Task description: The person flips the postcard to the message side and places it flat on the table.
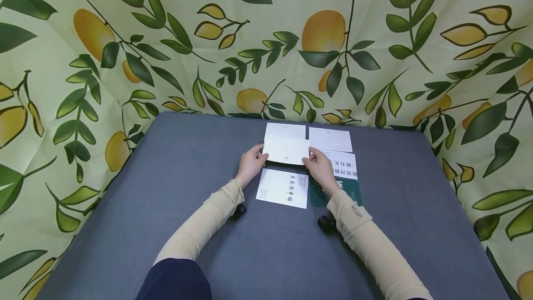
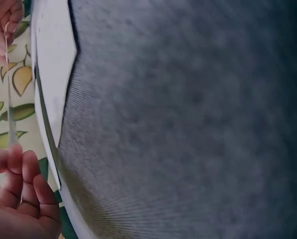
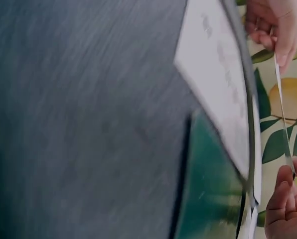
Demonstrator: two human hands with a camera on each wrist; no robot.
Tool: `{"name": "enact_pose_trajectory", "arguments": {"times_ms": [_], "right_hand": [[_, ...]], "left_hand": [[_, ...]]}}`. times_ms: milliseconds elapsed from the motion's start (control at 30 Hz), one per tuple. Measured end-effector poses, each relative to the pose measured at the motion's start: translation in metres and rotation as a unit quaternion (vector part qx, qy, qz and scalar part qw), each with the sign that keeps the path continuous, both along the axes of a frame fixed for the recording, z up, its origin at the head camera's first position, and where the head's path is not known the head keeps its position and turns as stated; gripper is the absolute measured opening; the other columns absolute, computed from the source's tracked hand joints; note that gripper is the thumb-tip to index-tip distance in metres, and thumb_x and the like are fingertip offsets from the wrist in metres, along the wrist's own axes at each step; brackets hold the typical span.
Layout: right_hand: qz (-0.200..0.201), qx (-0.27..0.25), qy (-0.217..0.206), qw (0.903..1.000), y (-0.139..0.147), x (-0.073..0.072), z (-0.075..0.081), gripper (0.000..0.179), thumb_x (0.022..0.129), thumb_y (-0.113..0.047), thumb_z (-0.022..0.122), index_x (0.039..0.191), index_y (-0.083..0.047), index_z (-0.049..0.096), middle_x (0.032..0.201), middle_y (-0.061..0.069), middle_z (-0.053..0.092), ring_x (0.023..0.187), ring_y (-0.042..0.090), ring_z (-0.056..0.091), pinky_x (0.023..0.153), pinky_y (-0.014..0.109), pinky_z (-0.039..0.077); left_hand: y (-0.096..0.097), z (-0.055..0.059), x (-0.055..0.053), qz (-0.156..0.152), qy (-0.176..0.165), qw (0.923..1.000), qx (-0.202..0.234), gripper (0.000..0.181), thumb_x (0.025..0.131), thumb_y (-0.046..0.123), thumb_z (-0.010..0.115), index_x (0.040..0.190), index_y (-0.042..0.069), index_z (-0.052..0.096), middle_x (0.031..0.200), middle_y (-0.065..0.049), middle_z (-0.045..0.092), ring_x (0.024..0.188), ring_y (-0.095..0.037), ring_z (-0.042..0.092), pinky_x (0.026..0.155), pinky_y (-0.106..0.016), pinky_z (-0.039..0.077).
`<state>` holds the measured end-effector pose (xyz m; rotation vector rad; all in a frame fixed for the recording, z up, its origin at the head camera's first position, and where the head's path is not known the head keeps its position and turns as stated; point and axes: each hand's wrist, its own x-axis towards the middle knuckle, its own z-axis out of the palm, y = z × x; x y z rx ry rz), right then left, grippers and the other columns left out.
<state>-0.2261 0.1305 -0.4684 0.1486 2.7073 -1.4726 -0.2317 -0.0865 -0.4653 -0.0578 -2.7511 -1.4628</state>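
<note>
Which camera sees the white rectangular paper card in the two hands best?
The head view: there the white rectangular paper card shows its broad face, held at its sides by the left hand and right hand. Both wrist views show it only edge-on, as a thin strip between the hands.

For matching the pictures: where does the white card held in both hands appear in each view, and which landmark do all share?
Head: the card is near the centre, between the left hand and the right hand.
Left wrist: the card, edge-on, near the left border.
Right wrist: the card, also edge-on, near the right border.
Shared landmark: the leaf-patterned cloth behind.
</note>
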Motion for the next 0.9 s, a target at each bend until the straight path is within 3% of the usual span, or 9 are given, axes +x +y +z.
{"name": "enact_pose_trajectory", "arguments": {"times_ms": [167, 333, 500, 733, 900], "right_hand": [[0.05, 0.091, 0.006, 0.9946, 0.0006, -0.0012, -0.0036, 0.056, 0.091, -0.02, 0.058, 0.138, 0.003, 0.04, 0.077, 0.007, 0.05, 0.059, 0.015, 0.042, 0.052, 0.024, 0.033], [0.066, 0.099, -0.008, 0.9929, -0.0004, -0.0031, -0.0035, 0.055, 0.091, -0.018, 0.058, 0.137, 0.006, 0.04, 0.071, 0.007, 0.049, 0.055, 0.015, 0.042, 0.048, 0.024, 0.033], [0.075, 0.114, -0.018, 0.9905, -0.0022, -0.0066, -0.0072, 0.056, 0.092, -0.019, 0.057, 0.139, 0.005, 0.037, 0.072, 0.007, 0.05, 0.057, 0.015, 0.044, 0.049, 0.023, 0.033], [0.083, 0.136, -0.027, 0.9869, -0.0027, -0.0075, -0.0066, 0.055, 0.091, -0.018, 0.058, 0.137, 0.007, 0.039, 0.077, 0.011, 0.053, 0.063, 0.017, 0.049, 0.051, 0.024, 0.035], [0.088, 0.149, -0.036, 0.9844, -0.0039, -0.0076, -0.0061, 0.056, 0.092, -0.019, 0.057, 0.138, 0.008, 0.037, 0.086, 0.015, 0.057, 0.075, 0.021, 0.055, 0.059, 0.026, 0.041]], "left_hand": [[-0.0008, -0.0027, -0.0006, -0.013, -0.008, 0.9984, -0.054, 0.043, 0.092, 0.018, 0.057, 0.131, 0.0, 0.051, 0.06, -0.002, 0.054, 0.048, -0.01, 0.04, 0.047, -0.021, 0.032], [0.0, -0.0042, -0.0033, -0.02, -0.021, 0.9957, -0.087, 0.041, 0.092, 0.016, 0.056, 0.13, -0.002, 0.051, 0.055, 0.002, 0.044, 0.046, -0.009, 0.036, 0.045, -0.02, 0.029], [0.0, -0.004, -0.005, -0.022, -0.028, 0.9931, -0.112, 0.041, 0.092, 0.015, 0.056, 0.129, -0.002, 0.052, 0.057, 0.0, 0.047, 0.047, -0.01, 0.037, 0.046, -0.02, 0.029], [0.0023, -0.0011, -0.0051, -0.039, -0.018, 0.9873, -0.153, 0.037, 0.091, 0.012, 0.056, 0.124, -0.006, 0.053, 0.077, -0.016, 0.067, 0.058, -0.015, 0.053, 0.052, -0.022, 0.039], [0.0041, -0.0015, -0.0047, -0.04, -0.026, 0.9841, -0.171, 0.036, 0.092, 0.012, 0.055, 0.123, -0.006, 0.053, 0.099, -0.021, 0.069, 0.075, -0.023, 0.064, 0.066, -0.031, 0.05]]}}
